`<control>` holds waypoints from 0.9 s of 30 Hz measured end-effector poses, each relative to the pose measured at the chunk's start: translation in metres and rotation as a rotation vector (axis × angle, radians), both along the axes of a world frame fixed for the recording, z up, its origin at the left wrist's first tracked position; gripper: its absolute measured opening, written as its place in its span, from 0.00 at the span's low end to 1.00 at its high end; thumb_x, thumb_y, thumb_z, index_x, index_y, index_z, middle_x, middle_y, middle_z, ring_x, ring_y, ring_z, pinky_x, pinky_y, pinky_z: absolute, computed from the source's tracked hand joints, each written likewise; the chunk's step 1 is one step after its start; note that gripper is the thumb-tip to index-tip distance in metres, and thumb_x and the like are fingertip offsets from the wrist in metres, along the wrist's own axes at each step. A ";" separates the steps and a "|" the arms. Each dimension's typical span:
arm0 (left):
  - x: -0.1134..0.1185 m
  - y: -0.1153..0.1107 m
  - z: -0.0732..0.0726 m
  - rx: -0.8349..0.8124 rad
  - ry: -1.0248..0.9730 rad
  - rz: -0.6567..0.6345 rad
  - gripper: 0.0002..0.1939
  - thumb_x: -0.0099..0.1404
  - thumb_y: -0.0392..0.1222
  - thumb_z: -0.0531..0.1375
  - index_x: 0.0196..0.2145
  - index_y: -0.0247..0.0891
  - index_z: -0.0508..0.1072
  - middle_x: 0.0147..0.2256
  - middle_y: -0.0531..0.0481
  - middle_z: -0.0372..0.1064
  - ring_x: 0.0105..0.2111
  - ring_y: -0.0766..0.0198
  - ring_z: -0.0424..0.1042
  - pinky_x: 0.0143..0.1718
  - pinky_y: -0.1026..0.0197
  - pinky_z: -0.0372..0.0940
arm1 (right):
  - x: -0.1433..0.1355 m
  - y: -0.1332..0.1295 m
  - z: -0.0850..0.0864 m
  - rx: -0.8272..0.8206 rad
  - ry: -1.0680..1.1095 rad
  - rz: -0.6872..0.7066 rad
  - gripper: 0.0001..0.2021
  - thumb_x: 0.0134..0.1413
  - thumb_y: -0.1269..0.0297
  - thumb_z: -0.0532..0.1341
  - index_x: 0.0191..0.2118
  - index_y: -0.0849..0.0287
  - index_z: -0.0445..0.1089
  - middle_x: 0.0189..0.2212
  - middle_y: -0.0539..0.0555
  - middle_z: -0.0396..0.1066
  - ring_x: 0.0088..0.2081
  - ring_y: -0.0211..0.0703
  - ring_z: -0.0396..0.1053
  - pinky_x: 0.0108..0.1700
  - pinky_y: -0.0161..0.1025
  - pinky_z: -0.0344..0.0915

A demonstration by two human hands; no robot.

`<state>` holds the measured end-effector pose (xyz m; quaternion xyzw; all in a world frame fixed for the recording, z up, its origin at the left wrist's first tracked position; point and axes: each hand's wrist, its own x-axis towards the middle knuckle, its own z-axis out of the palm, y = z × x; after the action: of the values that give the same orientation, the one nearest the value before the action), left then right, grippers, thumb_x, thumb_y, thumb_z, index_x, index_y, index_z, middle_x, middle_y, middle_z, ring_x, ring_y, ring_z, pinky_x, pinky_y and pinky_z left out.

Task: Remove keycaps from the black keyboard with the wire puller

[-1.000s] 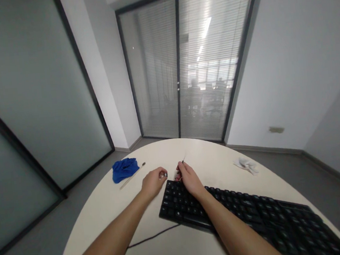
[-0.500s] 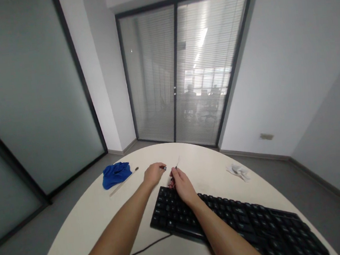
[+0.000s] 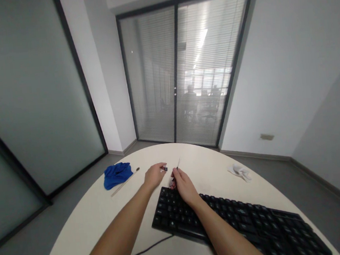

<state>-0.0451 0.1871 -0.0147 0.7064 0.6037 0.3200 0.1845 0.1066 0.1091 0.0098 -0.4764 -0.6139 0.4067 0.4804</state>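
Observation:
My left hand [image 3: 155,176] pinches a small dark keycap [image 3: 165,168] between thumb and fingers, beyond the left end of a black keyboard [image 3: 239,219]. Just to its right, my right hand [image 3: 184,184] is closed round a slim tool [image 3: 178,162], whose thin light tip points away from me. Something small and metallic [image 3: 171,182] shows beside the fingers of that hand; its exact shape is too small to tell. My right forearm passes over the keyboard. The two hands are apart.
On the round table [image 3: 90,231], a blue cloth [image 3: 117,175] lies at the left beside a thin brush [image 3: 125,182]. A crumpled white wipe [image 3: 239,172] lies at the right. The black cable [image 3: 151,246] runs from the keyboard's near edge.
The fingers of my left hand have turned slightly, so more of the keycap shows. My right hand has barely moved and keeps its hold on the tool.

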 end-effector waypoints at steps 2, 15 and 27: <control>-0.001 0.000 -0.001 0.004 -0.019 -0.004 0.20 0.58 0.37 0.62 0.49 0.44 0.74 0.43 0.49 0.76 0.38 0.60 0.73 0.42 0.61 0.64 | 0.000 0.000 0.000 0.000 0.002 0.000 0.23 0.61 0.41 0.46 0.31 0.55 0.63 0.18 0.48 0.66 0.25 0.45 0.69 0.32 0.41 0.65; -0.001 -0.052 -0.006 0.056 -0.354 -0.012 0.10 0.64 0.38 0.54 0.42 0.34 0.71 0.38 0.43 0.75 0.36 0.61 0.75 0.41 0.59 0.67 | -0.001 -0.003 0.002 0.048 0.005 -0.033 0.22 0.61 0.42 0.47 0.32 0.55 0.63 0.20 0.49 0.66 0.25 0.45 0.69 0.32 0.40 0.64; -0.006 -0.090 0.002 0.019 -0.294 -0.316 0.11 0.63 0.39 0.56 0.40 0.40 0.77 0.41 0.49 0.77 0.44 0.59 0.73 0.50 0.59 0.63 | 0.019 -0.022 0.043 0.163 -0.569 0.016 0.14 0.63 0.55 0.52 0.31 0.58 0.65 0.31 0.56 0.72 0.34 0.44 0.69 0.38 0.38 0.60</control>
<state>-0.0510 0.0971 -0.0124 0.7398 0.4488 0.3925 0.3117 0.1259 0.0873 0.0528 -0.5262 -0.7584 0.2098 0.3224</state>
